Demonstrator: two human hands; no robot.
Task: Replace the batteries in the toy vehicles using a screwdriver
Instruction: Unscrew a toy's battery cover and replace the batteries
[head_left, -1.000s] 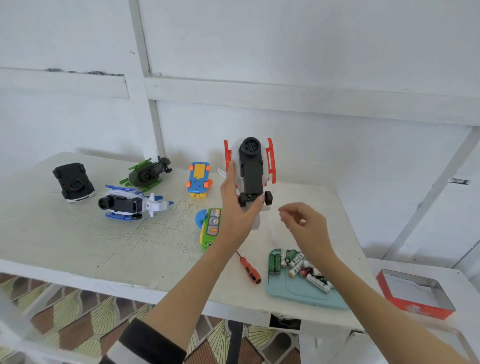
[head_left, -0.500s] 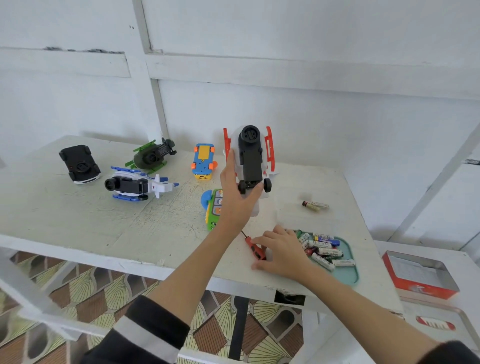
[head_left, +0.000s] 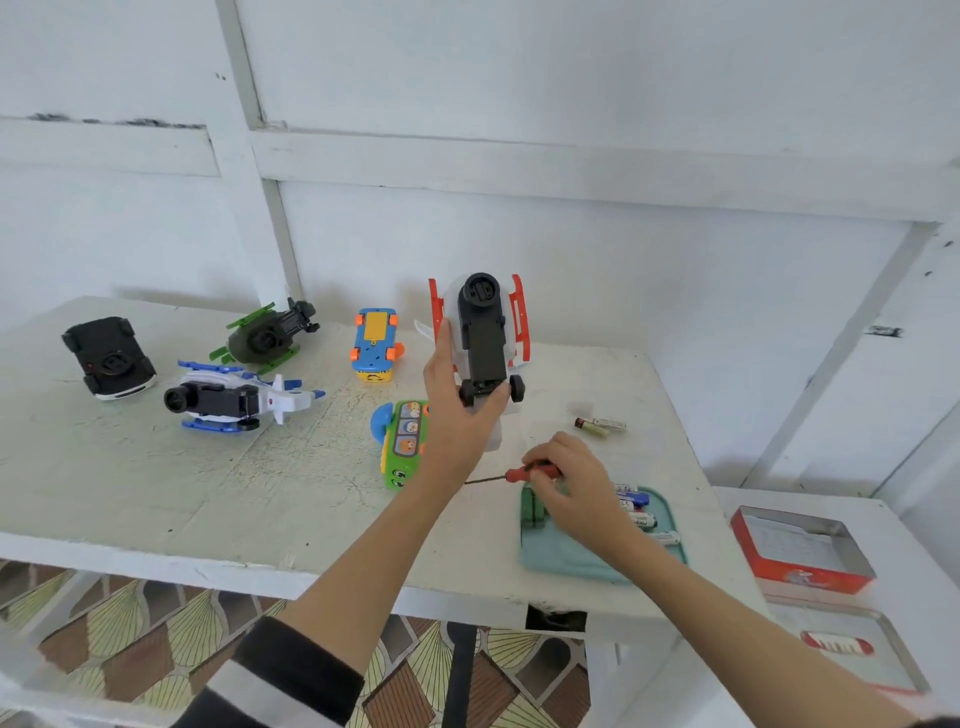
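My left hand (head_left: 457, 410) grips a white and red toy vehicle (head_left: 483, 332) above the table, black underside facing me, nose up. My right hand (head_left: 576, 483) pinches the red handle of a small screwdriver (head_left: 524, 474), lifted just above the table with its thin shaft pointing left. A teal tray (head_left: 566, 556) with several batteries (head_left: 636, 512) lies under and right of that hand. Two loose batteries (head_left: 600, 426) lie on the table behind it.
Other toys lie on the white table (head_left: 156, 493): a green bus (head_left: 405, 441), a blue and orange car (head_left: 375, 344), a green and black vehicle (head_left: 267, 332), a blue and white plane (head_left: 234, 400), a black car (head_left: 109, 358). A red tin (head_left: 800, 551) sits on a lower surface to the right.
My right hand dropped from mid-air to the table, took hold of the screwdriver and lifted it. Two batteries now lie loose on the table. The left hand keeps holding the toy upright.
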